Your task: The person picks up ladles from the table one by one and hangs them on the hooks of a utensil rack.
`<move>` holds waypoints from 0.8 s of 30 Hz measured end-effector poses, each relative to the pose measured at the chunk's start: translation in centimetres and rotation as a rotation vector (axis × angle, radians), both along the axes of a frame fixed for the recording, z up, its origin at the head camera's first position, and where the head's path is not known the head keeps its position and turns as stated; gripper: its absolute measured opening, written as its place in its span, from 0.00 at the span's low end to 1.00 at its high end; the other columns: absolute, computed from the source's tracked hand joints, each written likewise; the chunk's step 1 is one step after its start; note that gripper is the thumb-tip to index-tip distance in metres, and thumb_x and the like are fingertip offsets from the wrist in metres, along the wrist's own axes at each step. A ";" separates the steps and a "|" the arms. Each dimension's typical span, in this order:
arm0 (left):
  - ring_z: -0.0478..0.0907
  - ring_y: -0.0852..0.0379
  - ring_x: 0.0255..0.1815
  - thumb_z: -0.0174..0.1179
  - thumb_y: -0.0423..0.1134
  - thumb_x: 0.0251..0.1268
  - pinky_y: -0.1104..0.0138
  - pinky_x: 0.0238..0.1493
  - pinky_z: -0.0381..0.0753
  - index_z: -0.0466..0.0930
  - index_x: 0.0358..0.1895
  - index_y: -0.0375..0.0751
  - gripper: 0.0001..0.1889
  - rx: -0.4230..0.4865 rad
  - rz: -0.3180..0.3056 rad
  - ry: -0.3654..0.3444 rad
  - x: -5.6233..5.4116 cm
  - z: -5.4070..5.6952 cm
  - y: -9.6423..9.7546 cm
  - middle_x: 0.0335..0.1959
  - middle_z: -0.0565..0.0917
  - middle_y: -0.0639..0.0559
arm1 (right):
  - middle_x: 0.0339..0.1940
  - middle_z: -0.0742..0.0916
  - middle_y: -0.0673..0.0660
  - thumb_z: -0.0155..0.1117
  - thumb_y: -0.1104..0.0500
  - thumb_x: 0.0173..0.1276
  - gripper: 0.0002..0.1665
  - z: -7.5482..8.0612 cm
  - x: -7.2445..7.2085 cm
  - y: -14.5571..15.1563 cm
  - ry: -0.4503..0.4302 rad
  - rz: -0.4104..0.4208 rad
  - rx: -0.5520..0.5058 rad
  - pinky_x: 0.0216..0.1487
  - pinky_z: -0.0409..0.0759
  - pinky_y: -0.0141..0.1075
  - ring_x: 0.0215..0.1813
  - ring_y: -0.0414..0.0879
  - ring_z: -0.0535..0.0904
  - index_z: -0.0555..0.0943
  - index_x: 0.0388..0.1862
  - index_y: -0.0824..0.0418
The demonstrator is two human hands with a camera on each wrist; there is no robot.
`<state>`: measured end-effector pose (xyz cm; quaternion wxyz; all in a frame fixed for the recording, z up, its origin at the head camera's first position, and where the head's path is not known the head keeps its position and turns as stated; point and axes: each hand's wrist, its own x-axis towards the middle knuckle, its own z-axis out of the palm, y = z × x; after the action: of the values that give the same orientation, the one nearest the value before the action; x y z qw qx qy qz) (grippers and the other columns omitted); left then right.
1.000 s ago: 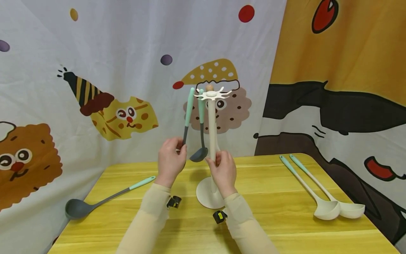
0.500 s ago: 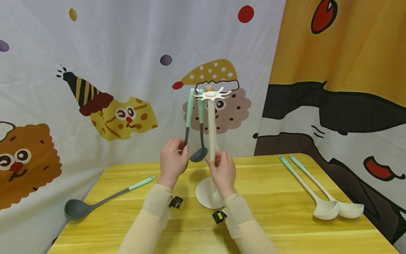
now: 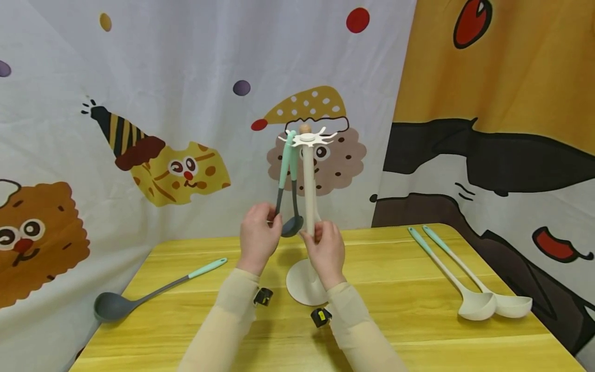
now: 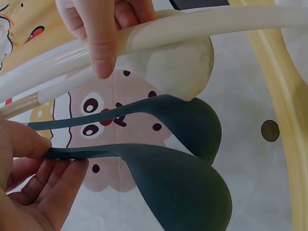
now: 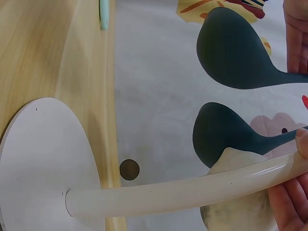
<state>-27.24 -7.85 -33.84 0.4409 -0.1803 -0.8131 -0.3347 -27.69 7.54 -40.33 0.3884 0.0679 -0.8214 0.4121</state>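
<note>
My left hand (image 3: 259,235) pinches the dark grey shaft of a ladle (image 4: 183,185) between thumb and fingers. Its mint handle (image 3: 285,168) points up, and the tip overlaps the left hooks of the cream utensil stand (image 3: 309,186). Thumb and fingers of my right hand (image 3: 327,253) grip the stand's post low down. A second grey ladle (image 5: 216,132) hangs from the stand, just beside the held one. Behind the post, a white ladle (image 4: 178,62) hangs too, mostly hidden in the head view.
Another grey ladle (image 3: 113,306) with a mint handle lies at the table's left. Two white ladles (image 3: 479,307) lie side by side on the right. The stand's round base (image 3: 297,284) rests on the wooden table (image 3: 400,330), before a cartoon-printed curtain (image 3: 195,62).
My left hand has moved right with its ladle, whose handle tip has shifted from left of the hooks to overlapping them and the hanging ladle's handle. My right hand stays on the post.
</note>
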 end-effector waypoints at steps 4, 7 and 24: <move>0.81 0.49 0.32 0.65 0.28 0.59 0.58 0.33 0.83 0.79 0.30 0.37 0.04 -0.011 0.002 -0.008 0.0 -0.1 0.3 0.28 0.81 0.46 | 0.29 0.79 0.55 0.77 0.56 0.59 0.17 -0.1 -0.1 0.0 -0.004 0.001 0.001 0.30 0.77 0.41 0.31 0.48 0.77 0.76 0.35 0.61; 0.81 0.49 0.32 0.65 0.28 0.59 0.59 0.33 0.83 0.79 0.30 0.36 0.04 -0.012 -0.008 -0.009 0.1 -0.2 0.5 0.29 0.81 0.46 | 0.29 0.79 0.55 0.77 0.56 0.59 0.17 -0.1 -0.1 0.0 -0.004 0.001 -0.002 0.31 0.77 0.41 0.31 0.49 0.77 0.76 0.35 0.61; 0.80 0.50 0.34 0.64 0.28 0.61 0.63 0.34 0.84 0.80 0.34 0.35 0.02 0.030 -0.053 -0.111 0.1 -0.7 1.1 0.32 0.81 0.45 | 0.30 0.80 0.54 0.77 0.57 0.60 0.17 0.0 -0.1 0.0 -0.014 0.003 -0.003 0.31 0.76 0.40 0.31 0.48 0.77 0.76 0.36 0.61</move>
<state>-27.10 -6.77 -34.53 0.3886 -0.1763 -0.8261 -0.3681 -27.83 7.57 -40.36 0.3819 0.0658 -0.8235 0.4144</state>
